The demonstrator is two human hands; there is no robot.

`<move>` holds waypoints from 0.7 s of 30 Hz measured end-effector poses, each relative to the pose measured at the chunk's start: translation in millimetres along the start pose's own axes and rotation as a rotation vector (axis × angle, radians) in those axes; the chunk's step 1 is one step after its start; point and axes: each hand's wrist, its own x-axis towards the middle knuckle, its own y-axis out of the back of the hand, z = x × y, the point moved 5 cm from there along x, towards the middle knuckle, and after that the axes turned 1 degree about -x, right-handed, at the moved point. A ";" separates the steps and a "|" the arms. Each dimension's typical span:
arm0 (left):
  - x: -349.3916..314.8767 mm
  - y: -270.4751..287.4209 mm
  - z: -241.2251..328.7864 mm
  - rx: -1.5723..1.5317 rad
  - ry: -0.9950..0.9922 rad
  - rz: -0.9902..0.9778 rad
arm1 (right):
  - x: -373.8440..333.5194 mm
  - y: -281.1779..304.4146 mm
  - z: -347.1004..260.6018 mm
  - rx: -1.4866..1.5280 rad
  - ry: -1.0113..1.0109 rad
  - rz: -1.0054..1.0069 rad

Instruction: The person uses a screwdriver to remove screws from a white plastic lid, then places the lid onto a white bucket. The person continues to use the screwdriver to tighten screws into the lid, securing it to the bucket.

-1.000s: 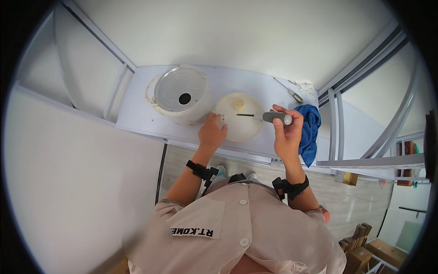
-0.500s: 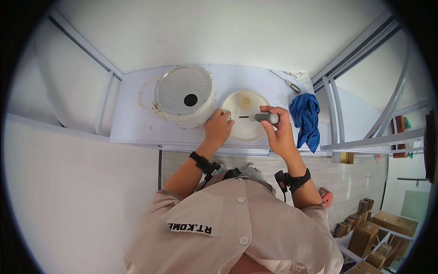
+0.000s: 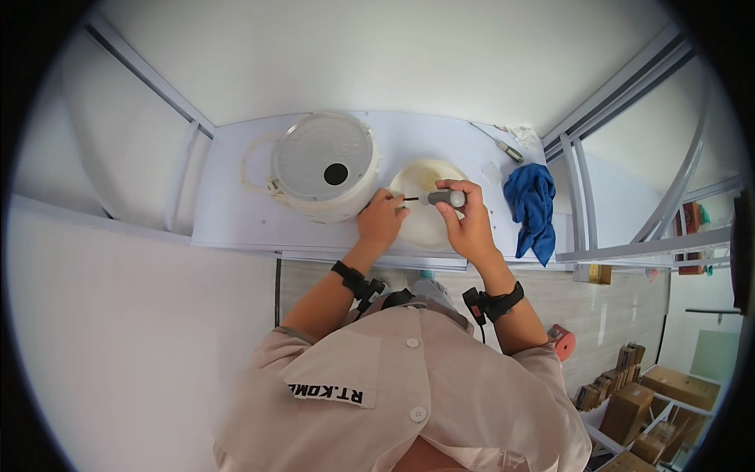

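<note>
My right hand (image 3: 467, 225) grips a screwdriver (image 3: 447, 198) by its grey handle, with the dark shaft pointing left. Its tip reaches the fingertips of my left hand (image 3: 380, 220). Those left fingers are closed in a pinch, and a small pale piece seems to show at them, too little to name. Beneath both hands lies a round, cream-white lid-like dish (image 3: 425, 232) with a yellowish round part near its far side. Just left of my left hand stands a white bucket-shaped appliance (image 3: 322, 206), its grey top disc facing up with a black round spot on it.
A crumpled blue cloth (image 3: 530, 206) hangs over the table's front edge at the right. Behind it rest a second screwdriver (image 3: 503, 146) and white crumpled plastic (image 3: 522, 135). Several tiny dark bits dot the white table (image 3: 228, 212). Metal frame posts (image 3: 580, 189) rise at the right.
My right hand has moved left with the screwdriver, so its tip now meets my left fingertips instead of standing apart from them. The view has shifted slightly.
</note>
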 end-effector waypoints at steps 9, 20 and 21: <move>-1.9 -0.6 -0.8 -0.013 -0.035 0.026 | 24.3 -4.0 -22.8 -0.238 0.060 -0.048; 0.6 0.1 -2.0 -0.065 -0.019 0.012 | 57.8 -33.0 -51.3 -0.510 0.267 -0.059; 2.4 -3.0 -2.9 -0.069 -0.025 0.016 | 59.6 -33.1 -53.0 -0.513 0.228 -0.096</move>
